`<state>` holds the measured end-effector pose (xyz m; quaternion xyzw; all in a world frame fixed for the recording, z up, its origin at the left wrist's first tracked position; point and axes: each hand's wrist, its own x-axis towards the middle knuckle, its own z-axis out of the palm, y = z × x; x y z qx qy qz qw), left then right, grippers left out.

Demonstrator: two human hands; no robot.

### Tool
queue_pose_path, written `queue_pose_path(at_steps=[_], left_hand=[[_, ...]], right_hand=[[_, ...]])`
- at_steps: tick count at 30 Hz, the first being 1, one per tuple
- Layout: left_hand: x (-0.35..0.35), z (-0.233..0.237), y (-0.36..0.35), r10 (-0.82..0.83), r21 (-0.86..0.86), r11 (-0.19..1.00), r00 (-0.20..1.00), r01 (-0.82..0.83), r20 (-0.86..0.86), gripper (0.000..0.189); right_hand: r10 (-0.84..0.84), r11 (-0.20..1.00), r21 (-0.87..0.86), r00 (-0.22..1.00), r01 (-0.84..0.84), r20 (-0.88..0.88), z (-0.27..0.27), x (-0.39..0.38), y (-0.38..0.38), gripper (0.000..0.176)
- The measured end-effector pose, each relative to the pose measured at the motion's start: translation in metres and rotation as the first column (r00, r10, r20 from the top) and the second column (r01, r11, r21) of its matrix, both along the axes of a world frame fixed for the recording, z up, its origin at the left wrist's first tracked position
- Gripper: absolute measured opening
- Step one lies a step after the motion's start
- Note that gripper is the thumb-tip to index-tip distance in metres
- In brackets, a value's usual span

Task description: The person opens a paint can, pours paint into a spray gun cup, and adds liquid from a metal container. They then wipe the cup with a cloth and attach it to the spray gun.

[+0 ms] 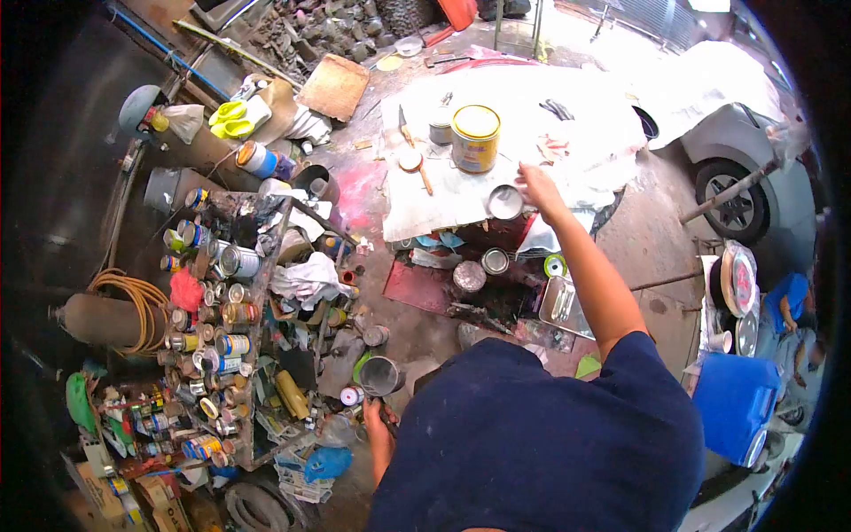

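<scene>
From the head camera I look straight down over a navy-shirted shoulder. My right hand [536,186] is far out in front, arm nearly straight, resting at the right rim of a small open tin [505,202] on the white-covered table [425,195]. Its fingers are curled, but I cannot tell whether they grip the tin or only touch it. A large yellow-topped paint can [476,137] stands just beyond the tin, up and to the left.

My left hand [377,418] is low and close to my body, closed round the handle of a metal cup [379,375], mouth upward. The cup is well apart from the tin, beside the can-crowded rack [222,337].
</scene>
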<state>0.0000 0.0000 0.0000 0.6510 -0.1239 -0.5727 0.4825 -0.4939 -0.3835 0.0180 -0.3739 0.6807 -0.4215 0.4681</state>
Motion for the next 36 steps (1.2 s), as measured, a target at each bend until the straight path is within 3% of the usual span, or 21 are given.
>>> queue_pose_path(at_steps=[2, 3, 5, 6, 9, 10, 13, 16, 25, 28, 30, 33, 35, 36], left_hand=[[0.007, 0.011, 0.020, 0.011, 0.064, 0.998, 0.999, -0.014, 0.050, 0.041], [-0.011, -0.031, -0.048, 0.040, -0.034, 0.999, 0.999, -0.040, 0.000, 0.040], [-0.005, -0.030, -0.030, 0.091, 0.004, 0.996, 0.995, -0.091, -0.031, 0.039], [-0.004, -0.027, -0.027, 0.103, 0.049, 0.994, 0.994, -0.102, -0.030, 0.039], [-0.014, -0.014, -0.035, 0.093, 0.033, 0.995, 0.996, -0.093, -0.005, 0.039], [-0.017, -0.011, -0.037, 0.100, 0.035, 0.994, 0.995, -0.100, -0.009, 0.037], [-0.021, -0.006, -0.037, 0.114, 0.035, 0.993, 0.993, -0.113, -0.013, 0.031], [-0.018, -0.010, -0.026, 0.120, 0.026, 0.993, 0.991, -0.118, -0.053, 0.029], [-0.004, -0.041, 0.001, 0.196, 0.044, 0.980, 0.979, -0.194, -0.049, 0.027], [0.003, -0.051, 0.005, 0.177, 0.043, 0.983, 0.984, -0.178, 0.016, 0.028], [-0.011, -0.021, -0.004, 0.196, 0.011, 0.980, 0.980, -0.197, 0.022, 0.028], [-0.005, -0.027, -0.003, 0.192, -0.011, 0.981, 0.981, -0.192, -0.007, 0.025], [-0.007, -0.015, -0.001, 0.192, -0.027, 0.981, 0.981, -0.192, -0.022, 0.023], [-0.006, -0.020, 0.003, 0.223, -0.036, 0.974, 0.974, -0.224, -0.032, 0.022]], right_hand=[[-0.023, 0.979, -0.186, 0.857, -0.085, -0.515, 0.028, 0.021, 0.019, 0.047], [-0.114, 0.927, -0.356, 0.819, -0.116, -0.563, 0.055, 0.013, -0.046, 0.047], [-0.177, 0.868, -0.467, 0.775, -0.167, -0.607, 0.071, 0.031, -0.047, 0.048], [-0.140, 0.847, -0.464, 0.734, -0.259, -0.664, 0.089, 0.040, -0.049, 0.064], [-0.036, 0.854, -0.273, 0.473, -0.443, -0.881, 0.102, 0.057, -0.090, 0.083], [0.060, 0.866, -0.175, 0.445, -0.468, -0.893, 0.105, 0.061, -0.103, 0.097], [0.215, 0.887, 0.048, 0.317, -0.460, -0.924, 0.118, 0.072, -0.126, 0.100], [0.340, 0.883, 0.189, 0.306, -0.430, -0.889, 0.135, 0.076, -0.129, 0.098], [0.122, 0.916, -0.043, 0.380, -0.398, -0.917, 0.126, 0.076, -0.108, 0.095], [0.040, 0.843, -0.182, 0.397, -0.505, -0.917, 0.163, 0.088, -0.076, 0.093], [-0.025, 0.742, -0.307, 0.433, -0.596, -0.901, 0.189, 0.106, -0.048, 0.086], [0.194, 0.635, -0.266, 0.483, -0.725, -0.854, 0.219, 0.147, -0.001, 0.090], [0.380, 0.520, -0.266, 0.498, -0.812, -0.779, 0.203, 0.175, 0.025, 0.089], [0.516, 0.490, -0.153, 0.428, -0.858, -0.742, 0.202, 0.194, 0.039, 0.088]])
